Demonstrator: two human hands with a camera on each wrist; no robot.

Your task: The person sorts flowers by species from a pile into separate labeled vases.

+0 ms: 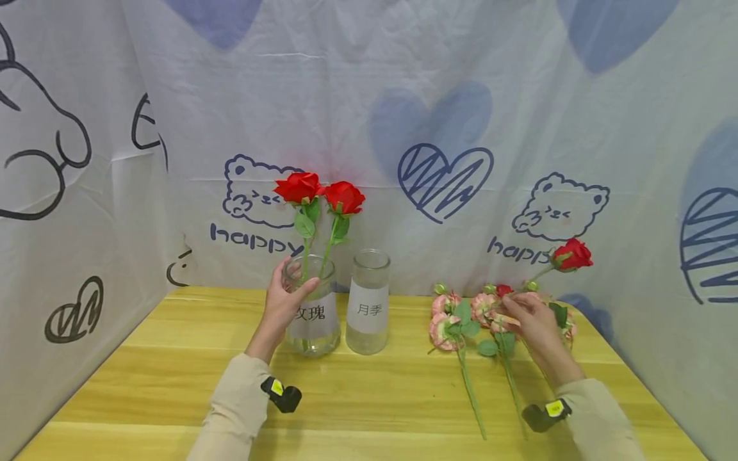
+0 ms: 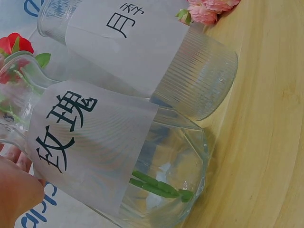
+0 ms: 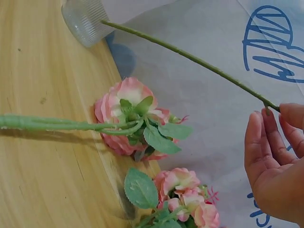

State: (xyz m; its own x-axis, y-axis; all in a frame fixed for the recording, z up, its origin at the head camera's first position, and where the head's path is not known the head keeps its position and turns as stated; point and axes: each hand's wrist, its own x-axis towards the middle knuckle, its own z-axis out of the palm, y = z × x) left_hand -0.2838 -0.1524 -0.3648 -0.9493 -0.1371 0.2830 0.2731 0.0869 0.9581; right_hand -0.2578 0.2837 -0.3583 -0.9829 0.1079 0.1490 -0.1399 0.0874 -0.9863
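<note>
My left hand [image 1: 285, 304] grips the neck of a clear glass vase [image 1: 314, 328] with a white label. Two red roses [image 1: 344, 197] stand in this vase, their green stem ends [image 2: 159, 186] visible through the glass near its bottom. My right hand [image 1: 535, 323] pinches a long green stem [image 3: 190, 57] between thumb and fingertips, above the flowers at the right. A red rose head [image 1: 573, 255] is up and to the right of that hand. Another red bloom [image 1: 503, 290] shows low beside its fingertips, among pink flowers [image 1: 444, 330].
A second labelled glass vase [image 1: 368, 314], ribbed and slimmer, stands just right of the first. Pink flowers with long stems [image 1: 471, 397] lie on the right of the wooden table [image 1: 369, 410]. A printed cloth [image 1: 323, 96] hangs close behind the table's back edge.
</note>
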